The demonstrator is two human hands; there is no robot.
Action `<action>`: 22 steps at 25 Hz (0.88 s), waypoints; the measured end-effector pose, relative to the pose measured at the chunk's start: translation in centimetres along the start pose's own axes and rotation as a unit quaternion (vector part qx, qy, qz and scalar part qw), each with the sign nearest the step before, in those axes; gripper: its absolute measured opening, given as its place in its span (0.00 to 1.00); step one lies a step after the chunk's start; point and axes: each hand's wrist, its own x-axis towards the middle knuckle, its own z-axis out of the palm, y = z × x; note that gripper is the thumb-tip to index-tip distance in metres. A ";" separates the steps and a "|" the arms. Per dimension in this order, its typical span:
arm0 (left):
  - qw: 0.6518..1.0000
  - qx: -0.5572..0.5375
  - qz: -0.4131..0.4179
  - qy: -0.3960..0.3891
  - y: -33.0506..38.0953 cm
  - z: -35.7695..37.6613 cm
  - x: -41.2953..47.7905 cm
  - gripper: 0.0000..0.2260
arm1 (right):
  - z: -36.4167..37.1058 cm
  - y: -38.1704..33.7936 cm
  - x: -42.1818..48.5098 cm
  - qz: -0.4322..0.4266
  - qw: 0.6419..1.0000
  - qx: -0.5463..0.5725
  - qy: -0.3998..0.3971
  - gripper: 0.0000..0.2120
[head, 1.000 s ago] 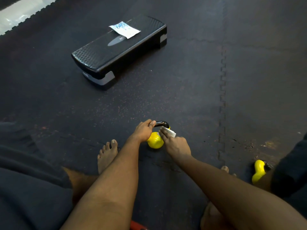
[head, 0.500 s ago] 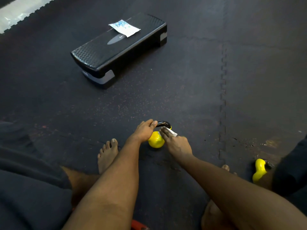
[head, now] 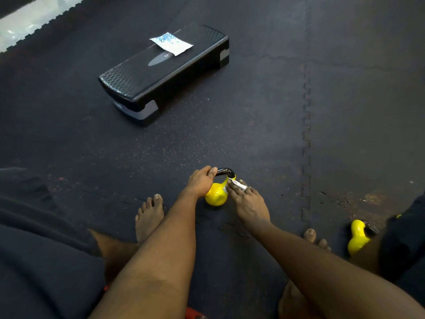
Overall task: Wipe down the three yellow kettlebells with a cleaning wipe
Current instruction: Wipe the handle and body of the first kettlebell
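Your left hand [head: 200, 180] grips a black-handled yellow kettlebell [head: 215, 197]; your right hand [head: 249, 203] holds a white wipe [head: 239, 185].

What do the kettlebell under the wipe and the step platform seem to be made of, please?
Kettlebell: glossy yellow coating with highlights, likely vinyl or paint over metal; shiny black handle. Step platform: black moulded plastic, seemingly, with patterned tread and grey feet.
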 end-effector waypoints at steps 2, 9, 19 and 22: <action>1.000 -0.025 -0.009 -0.006 0.2 -0.3 -0.3 0.16 | 0.2 0.6 -1.1 0.045 0.997 0.066 0.004 0.21; 0.999 -0.027 -0.034 -0.001 0.5 -1.5 -1.1 0.16 | -1.4 0.6 0.3 0.171 0.968 0.180 0.023 0.14; 0.997 -0.058 -0.003 0.042 1.1 -1.4 -2.6 0.16 | -2.7 0.8 -0.4 0.285 0.914 0.284 0.048 0.10; 0.975 -0.208 -0.076 0.030 1.4 -1.4 -2.9 0.18 | -2.6 1.1 -0.2 0.299 0.906 0.295 0.048 0.12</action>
